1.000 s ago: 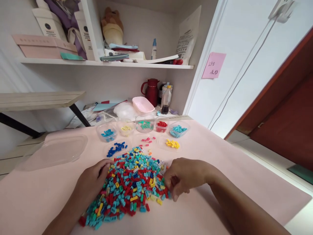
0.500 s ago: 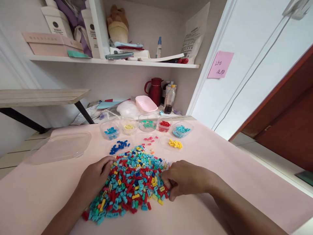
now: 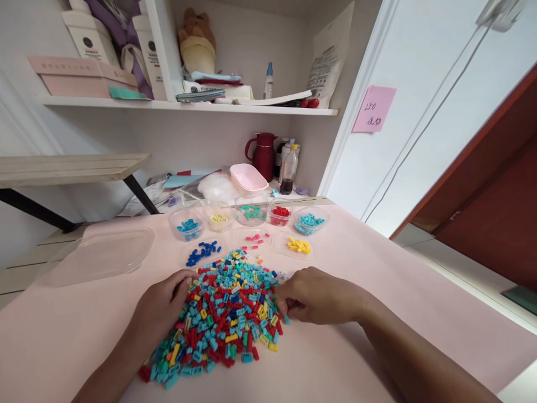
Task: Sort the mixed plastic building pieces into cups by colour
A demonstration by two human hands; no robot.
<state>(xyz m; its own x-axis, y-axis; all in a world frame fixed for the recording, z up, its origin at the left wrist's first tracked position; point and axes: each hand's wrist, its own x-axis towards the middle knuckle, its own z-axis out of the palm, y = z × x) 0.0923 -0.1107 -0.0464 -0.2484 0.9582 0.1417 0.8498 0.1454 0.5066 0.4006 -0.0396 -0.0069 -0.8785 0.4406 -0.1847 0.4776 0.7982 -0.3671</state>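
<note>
A heaped pile of small toy building bricks (image 3: 226,313), mostly red, light blue, green and yellow, lies on the pink table covering. At its left edge rests my left hand (image 3: 163,299), fingers curled with thumb and forefinger close together; whether a brick sits between them is hidden. My right hand (image 3: 310,296) touches the pile's right edge with fingers bent in a pinch. Its fingertips are hidden, and a light blue brick (image 3: 287,320) lies just below them. Behind the pile are lids with dark blue bricks (image 3: 203,253), pink bricks (image 3: 255,240) and yellow bricks (image 3: 299,245).
Clear tubs hold blue bricks (image 3: 188,228), pale yellow bricks (image 3: 218,220), green bricks (image 3: 251,212), red bricks (image 3: 280,214) and light blue bricks (image 3: 309,221). A clear lid (image 3: 100,254) lies left. Behind stand a pink basin (image 3: 249,178), a red jug (image 3: 263,157) and bottles (image 3: 288,170).
My right hand has shifted slightly up and its fingers have drawn in closer together at the pile's edge. My left hand stays in place. The view has turned slightly.
</note>
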